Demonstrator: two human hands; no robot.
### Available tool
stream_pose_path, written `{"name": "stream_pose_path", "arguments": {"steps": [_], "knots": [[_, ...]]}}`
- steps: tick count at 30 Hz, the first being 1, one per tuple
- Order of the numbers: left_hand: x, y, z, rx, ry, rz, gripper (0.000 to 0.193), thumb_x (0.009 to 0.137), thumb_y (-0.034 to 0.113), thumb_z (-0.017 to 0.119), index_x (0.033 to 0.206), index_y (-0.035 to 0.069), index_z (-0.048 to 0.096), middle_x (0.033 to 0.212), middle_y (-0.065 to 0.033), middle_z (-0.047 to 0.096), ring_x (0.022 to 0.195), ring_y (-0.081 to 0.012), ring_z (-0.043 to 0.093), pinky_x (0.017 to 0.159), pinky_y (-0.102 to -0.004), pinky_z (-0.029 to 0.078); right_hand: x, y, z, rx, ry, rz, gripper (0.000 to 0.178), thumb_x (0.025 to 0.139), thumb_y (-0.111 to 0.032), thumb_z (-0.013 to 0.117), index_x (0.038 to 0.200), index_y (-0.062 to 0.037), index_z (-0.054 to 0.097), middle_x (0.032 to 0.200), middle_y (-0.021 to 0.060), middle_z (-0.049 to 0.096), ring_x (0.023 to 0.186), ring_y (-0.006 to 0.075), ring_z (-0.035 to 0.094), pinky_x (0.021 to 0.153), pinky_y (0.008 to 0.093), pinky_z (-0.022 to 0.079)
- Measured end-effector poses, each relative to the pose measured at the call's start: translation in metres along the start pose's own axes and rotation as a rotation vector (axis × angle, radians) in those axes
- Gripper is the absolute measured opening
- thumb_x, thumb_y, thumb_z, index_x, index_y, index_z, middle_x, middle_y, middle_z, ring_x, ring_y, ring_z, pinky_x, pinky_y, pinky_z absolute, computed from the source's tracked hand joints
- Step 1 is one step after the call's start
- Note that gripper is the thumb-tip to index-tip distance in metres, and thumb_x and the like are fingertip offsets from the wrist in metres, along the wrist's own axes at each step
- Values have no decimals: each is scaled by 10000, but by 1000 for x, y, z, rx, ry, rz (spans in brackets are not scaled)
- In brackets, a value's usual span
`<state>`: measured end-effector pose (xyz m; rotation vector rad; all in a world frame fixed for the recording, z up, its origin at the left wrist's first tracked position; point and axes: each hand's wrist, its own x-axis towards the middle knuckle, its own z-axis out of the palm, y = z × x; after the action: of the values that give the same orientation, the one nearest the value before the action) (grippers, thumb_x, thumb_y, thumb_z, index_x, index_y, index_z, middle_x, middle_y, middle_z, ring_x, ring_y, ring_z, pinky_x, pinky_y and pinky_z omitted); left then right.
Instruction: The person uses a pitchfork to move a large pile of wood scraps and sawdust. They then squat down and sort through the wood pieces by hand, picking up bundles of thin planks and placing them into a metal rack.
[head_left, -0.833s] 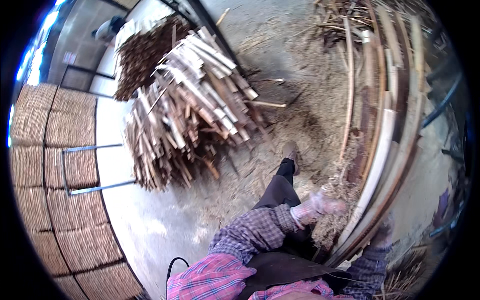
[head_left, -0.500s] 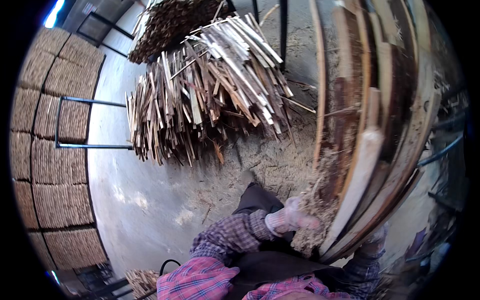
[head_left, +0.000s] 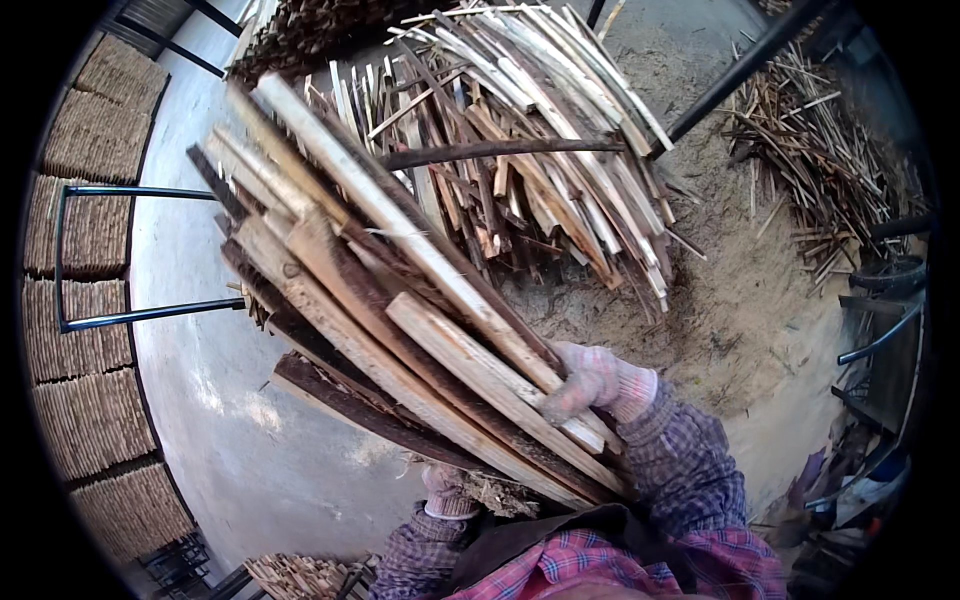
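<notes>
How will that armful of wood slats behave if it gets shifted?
The slats look stiff and long, so probably awkward and front-heavy. They lie loose and unbound, so some may slide out. Only the right hand on top and the left hand beneath steady them.

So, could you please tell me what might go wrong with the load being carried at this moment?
1. The bundle of wood slats is loose and uneven; only the gloved right hand presses on top and the left hand props it from below, so slats could slide off.
2. The bundle blocks the view of the sawdust-strewn floor, so tripping seems possible.
</notes>
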<state>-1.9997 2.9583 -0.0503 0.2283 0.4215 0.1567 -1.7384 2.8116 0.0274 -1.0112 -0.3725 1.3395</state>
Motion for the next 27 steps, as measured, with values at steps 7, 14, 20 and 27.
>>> {"name": "stream_pose_path", "arguments": {"steps": [7, 14, 20, 27], "knots": [[76, 71, 25, 143, 303, -46, 606, 861, 503, 408, 1320, 115, 330, 1310, -92, 402, 1157, -298, 419, 979, -465, 355, 107, -32, -28, 81, -45, 13, 796, 611, -175, 789, 1273, -18, 374, 1021, 45, 572, 824, 88, 524, 720, 222, 457], [311, 134, 60, 167, -262, 14, 470, 932, 303, 311, 1310, 23, 319, 1266, -119, 446, 1126, -289, 468, 940, -401, 415, 215, -129, -139, 154, 221, 105, 811, 698, -315, 714, 1286, 28, 272, 994, 171, 571, 875, 175, 560, 649, 256, 517], [577, 198, -49, 355, -290, -103, 442, 901, 72, 347, 1329, 10, 254, 1241, -213, 425, 1047, -277, 526, 820, -301, 507, 352, -159, -244, -1096, 829, 414, 871, 807, -539, 455, 1359, 24, 84, 1191, 209, 479, 1012, 347, 541, 878, 469, 395], [606, 194, -70, 1494, 97, 95, 468, 911, 39, 266, 1367, 45, 159, 1391, -164, 238, 1255, -219, 293, 1010, -257, 253, 395, -123, -240, -1376, 939, 433, 775, 834, -465, 447, 1349, 15, 122, 1225, 232, 401, 1082, 341, 453, 849, 477, 401]]}}
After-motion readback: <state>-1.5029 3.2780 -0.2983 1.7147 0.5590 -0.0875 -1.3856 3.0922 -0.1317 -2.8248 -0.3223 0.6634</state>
